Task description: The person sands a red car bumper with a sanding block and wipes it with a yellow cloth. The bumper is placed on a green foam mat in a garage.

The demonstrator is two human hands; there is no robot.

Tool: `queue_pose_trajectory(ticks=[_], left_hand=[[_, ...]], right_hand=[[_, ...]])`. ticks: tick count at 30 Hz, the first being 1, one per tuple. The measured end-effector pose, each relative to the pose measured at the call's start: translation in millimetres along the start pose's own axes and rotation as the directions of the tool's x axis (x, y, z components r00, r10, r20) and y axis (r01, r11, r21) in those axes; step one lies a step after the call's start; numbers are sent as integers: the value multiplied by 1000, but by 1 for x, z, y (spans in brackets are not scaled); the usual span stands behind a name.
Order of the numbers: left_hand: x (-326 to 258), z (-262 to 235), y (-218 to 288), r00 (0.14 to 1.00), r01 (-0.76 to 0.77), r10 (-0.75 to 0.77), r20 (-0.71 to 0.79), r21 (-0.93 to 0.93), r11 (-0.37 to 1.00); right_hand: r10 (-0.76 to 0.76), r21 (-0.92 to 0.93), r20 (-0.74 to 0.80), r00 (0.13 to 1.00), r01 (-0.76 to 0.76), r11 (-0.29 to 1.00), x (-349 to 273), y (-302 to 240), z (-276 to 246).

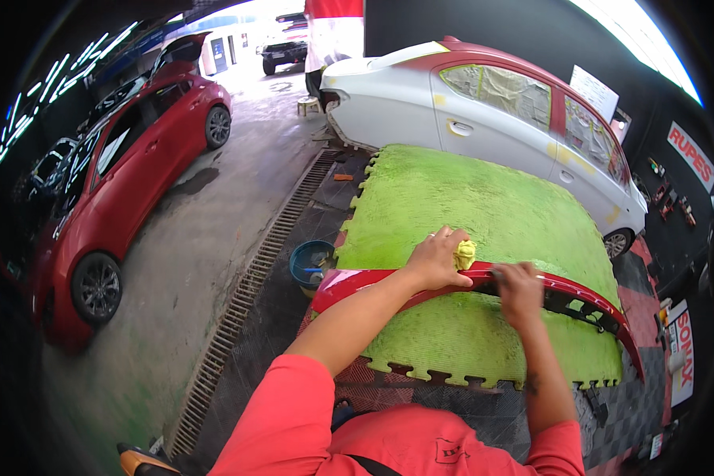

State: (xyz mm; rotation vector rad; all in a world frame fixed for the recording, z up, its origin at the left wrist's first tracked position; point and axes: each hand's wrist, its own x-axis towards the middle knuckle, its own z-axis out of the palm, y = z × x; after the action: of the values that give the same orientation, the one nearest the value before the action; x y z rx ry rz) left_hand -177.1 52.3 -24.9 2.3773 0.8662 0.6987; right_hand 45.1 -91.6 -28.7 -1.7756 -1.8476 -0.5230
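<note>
while left hand [436, 260] clutches yellow cloth [465, 255] and right hand [519, 290], curled, presses red bumper [357, 280] on green foam mat [468, 198]: short even strokes likely best.

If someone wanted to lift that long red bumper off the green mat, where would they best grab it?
Probably with two hands spread along the red bumper, one near each curved end, coming from the near side. It is long, thin and bowed, so a single middle grip would likely let it sag or tip on the green mat.

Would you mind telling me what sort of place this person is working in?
Most likely a car body repair and paint shop: a white car with masked windows, a detached red bumper on green foam mats, and a red car parked nearby.
</note>
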Motion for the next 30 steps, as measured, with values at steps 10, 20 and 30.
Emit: queue_pose_trajectory(ticks=[10,20,30], left_hand=[[-3,-3,-1,1000,5,-5,-20,-13,1000],[0,-7,-2,1000,10,-10,2,32,999],[-2,0,3,998,-18,19,-59,15,1000]], right_hand=[[20,-3,-62,998,-20,1000,-20,59,-39],[-102,15,-36,994,102,995,5,-3,-17],[-22,-70,-45,999,18,997,10,-23,9]])
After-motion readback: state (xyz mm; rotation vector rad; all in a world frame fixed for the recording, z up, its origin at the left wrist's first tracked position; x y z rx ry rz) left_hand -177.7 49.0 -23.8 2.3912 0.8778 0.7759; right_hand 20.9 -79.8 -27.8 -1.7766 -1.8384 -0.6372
